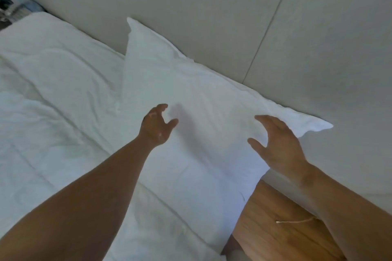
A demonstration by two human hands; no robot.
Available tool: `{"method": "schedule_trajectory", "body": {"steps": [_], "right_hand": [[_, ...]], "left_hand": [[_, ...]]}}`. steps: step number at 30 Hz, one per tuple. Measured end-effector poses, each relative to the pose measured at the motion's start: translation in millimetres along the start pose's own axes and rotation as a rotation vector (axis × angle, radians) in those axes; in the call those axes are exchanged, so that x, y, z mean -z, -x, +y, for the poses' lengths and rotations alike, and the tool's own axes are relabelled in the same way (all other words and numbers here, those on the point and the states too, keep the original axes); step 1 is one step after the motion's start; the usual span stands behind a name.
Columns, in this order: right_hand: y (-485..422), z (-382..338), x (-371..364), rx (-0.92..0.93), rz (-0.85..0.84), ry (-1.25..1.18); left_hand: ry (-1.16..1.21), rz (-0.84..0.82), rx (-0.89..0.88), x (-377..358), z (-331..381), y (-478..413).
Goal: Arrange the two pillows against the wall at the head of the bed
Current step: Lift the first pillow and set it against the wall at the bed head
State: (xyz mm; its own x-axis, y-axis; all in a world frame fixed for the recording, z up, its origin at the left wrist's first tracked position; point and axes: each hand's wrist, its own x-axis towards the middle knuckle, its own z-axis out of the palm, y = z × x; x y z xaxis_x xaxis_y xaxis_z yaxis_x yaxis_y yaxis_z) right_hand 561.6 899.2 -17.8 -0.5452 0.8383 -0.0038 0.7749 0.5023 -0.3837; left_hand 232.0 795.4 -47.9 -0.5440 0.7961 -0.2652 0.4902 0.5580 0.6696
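Observation:
A white pillow (pixel 191 91) lies on the bed with its long edge against the pale wall (pixel 212 6). Its pointed corners reach up at the left and out at the right. My left hand (pixel 157 125) hovers just above the pillow's near left part, fingers curled and apart, casting a shadow on it. My right hand (pixel 277 144) is spread over the pillow's right end, fingers apart, holding nothing. Only one pillow is clear to me; a soft white bulge (pixel 42 34) at the far left may be another pillow or bedding.
Rumpled white bedding (pixel 53 133) covers the bed to the left. A wooden floor (pixel 275 229) shows at the lower right beside the bed, with a thin cord lying on it. Dark clutter (pixel 8 6) sits at the top left corner.

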Motion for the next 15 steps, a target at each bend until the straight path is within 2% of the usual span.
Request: {"method": "schedule_trajectory", "body": {"steps": [6, 9, 15], "right_hand": [[94.3, -52.6, -21.2, -0.065, -0.239, -0.217], [126.8, -70.8, -38.6, -0.065, -0.369, -0.291], [163.7, -98.4, -68.4, 0.063, -0.572, -0.306]], "left_hand": [[0.35, -0.056, 0.312, -8.8, -81.3, 189.5], [0.427, 0.025, 0.416, -12.0, -100.6, 274.2], [0.506, 0.219, 0.61, -27.3, -121.6, 406.4]]}}
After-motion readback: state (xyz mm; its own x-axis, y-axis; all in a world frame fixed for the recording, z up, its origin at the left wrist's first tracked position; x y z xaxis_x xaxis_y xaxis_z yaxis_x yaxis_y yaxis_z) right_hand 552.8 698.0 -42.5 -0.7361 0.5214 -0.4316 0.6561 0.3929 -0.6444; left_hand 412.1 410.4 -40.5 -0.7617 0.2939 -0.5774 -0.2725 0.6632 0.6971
